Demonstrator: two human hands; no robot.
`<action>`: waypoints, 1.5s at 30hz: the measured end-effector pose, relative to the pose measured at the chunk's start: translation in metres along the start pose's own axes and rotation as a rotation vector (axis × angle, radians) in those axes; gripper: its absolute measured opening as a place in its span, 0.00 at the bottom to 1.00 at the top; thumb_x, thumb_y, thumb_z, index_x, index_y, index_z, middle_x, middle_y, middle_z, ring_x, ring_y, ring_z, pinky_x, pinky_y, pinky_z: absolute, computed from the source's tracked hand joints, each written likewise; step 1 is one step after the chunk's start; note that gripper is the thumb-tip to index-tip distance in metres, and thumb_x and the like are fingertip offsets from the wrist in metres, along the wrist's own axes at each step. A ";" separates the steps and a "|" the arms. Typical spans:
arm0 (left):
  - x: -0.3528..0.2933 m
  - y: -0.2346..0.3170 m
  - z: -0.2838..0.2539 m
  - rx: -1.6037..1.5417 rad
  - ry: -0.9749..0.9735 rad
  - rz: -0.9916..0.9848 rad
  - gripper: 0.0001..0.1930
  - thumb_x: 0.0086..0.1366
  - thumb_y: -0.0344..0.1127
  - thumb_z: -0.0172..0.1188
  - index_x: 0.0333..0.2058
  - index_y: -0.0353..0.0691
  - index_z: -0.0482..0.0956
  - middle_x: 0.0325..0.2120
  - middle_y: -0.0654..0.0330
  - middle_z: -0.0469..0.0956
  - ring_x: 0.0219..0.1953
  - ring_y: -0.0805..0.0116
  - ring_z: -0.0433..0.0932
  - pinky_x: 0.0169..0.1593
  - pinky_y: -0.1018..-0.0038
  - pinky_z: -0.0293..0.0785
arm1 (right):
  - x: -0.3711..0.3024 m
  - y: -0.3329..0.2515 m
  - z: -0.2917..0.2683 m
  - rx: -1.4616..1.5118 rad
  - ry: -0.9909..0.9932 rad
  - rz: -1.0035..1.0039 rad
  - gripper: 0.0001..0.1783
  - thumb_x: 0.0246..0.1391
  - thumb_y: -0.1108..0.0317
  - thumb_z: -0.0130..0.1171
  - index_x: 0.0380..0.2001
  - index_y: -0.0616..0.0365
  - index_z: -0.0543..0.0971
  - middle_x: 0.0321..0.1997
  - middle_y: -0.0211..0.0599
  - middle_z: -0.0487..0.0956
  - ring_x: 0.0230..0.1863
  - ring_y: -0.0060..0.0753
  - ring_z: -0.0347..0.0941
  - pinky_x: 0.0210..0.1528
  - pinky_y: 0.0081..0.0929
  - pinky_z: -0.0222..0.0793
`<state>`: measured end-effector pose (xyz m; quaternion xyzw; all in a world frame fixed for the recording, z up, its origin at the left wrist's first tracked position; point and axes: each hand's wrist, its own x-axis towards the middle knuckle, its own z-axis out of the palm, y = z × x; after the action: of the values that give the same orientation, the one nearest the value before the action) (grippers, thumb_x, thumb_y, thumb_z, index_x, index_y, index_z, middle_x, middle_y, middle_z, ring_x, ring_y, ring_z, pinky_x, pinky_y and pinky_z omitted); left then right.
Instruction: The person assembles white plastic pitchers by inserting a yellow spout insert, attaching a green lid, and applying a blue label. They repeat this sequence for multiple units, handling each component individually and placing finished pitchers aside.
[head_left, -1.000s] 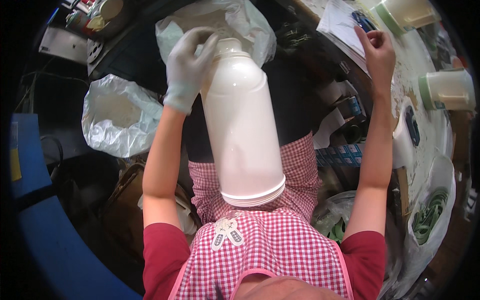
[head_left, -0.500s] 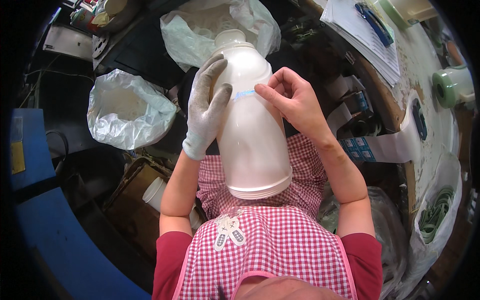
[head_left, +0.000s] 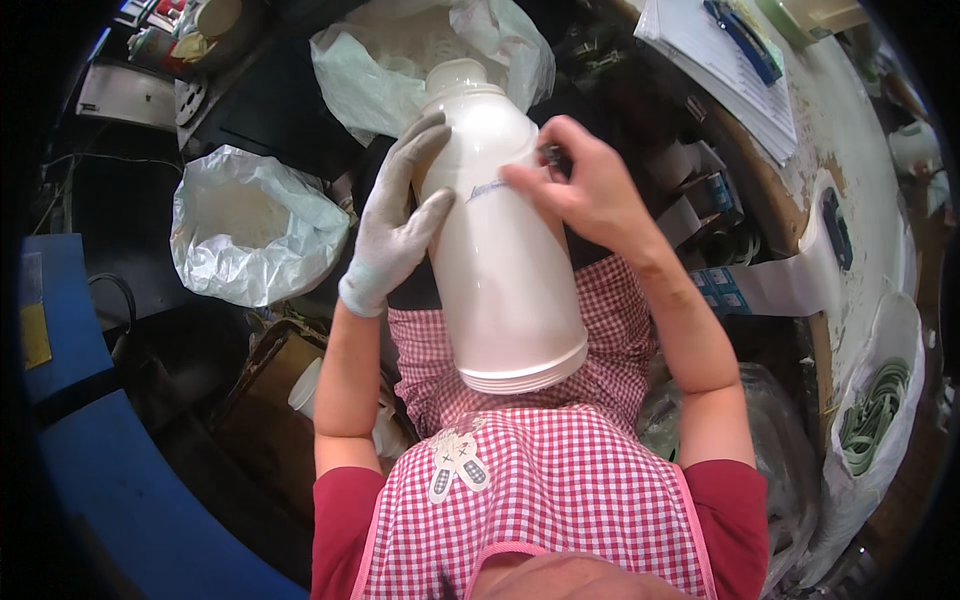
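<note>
A large white plastic bottle-shaped shell lies tilted over my lap, its narrow neck pointing away and its wide threaded end near me. My left hand, in a grey-white glove, grips its left side, fingers along the shoulder and thumb on the front. Small blue lettering marks the shell's upper front. Beside it, my bare right hand has thumb and fingers curled together close to the shell's right side. It is slightly blurred, and whatever the fingertips hold, if anything, cannot be made out.
Ahead stands an open white plastic bag of clear rings; another lined bag is at left. The bench at right carries papers, a label strip and a bag of green cords. Blue panels stand lower left.
My right hand has lifted a little off the lettering, with its fingers curling more. My left wrist has swung slightly outward. The lettering looks darker, without the bright glint.
</note>
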<state>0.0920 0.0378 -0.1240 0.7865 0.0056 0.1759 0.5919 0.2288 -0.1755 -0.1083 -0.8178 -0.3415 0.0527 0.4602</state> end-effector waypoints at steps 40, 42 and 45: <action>-0.077 0.119 -0.072 -1.227 0.381 -0.179 0.43 0.67 0.64 0.56 0.69 0.35 0.66 0.52 0.40 0.79 0.46 0.41 0.82 0.66 0.36 0.67 | 0.344 -0.182 -0.092 -0.344 0.623 -1.276 0.31 0.52 0.68 0.71 0.61 0.52 0.76 0.55 0.54 0.79 0.60 0.59 0.73 0.63 0.43 0.70; -0.074 0.130 -0.073 -0.908 0.396 -0.144 0.40 0.69 0.63 0.55 0.67 0.36 0.67 0.54 0.42 0.78 0.50 0.44 0.80 0.66 0.38 0.68 | 0.258 -0.144 -0.121 -0.549 0.544 -0.984 0.22 0.58 0.59 0.71 0.50 0.61 0.80 0.46 0.44 0.83 0.51 0.45 0.80 0.52 0.34 0.73; -0.035 0.140 -0.075 -0.500 0.382 -0.124 0.35 0.72 0.60 0.52 0.66 0.36 0.68 0.57 0.44 0.76 0.55 0.48 0.77 0.65 0.41 0.70 | 0.092 -0.168 -0.182 -0.717 0.841 -1.038 0.32 0.59 0.48 0.66 0.53 0.67 0.77 0.53 0.51 0.80 0.51 0.48 0.80 0.56 0.43 0.76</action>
<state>0.0104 0.0579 0.0152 0.5676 0.1211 0.2797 0.7648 0.2857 -0.1919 0.1492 -0.6027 -0.4745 -0.6014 0.2234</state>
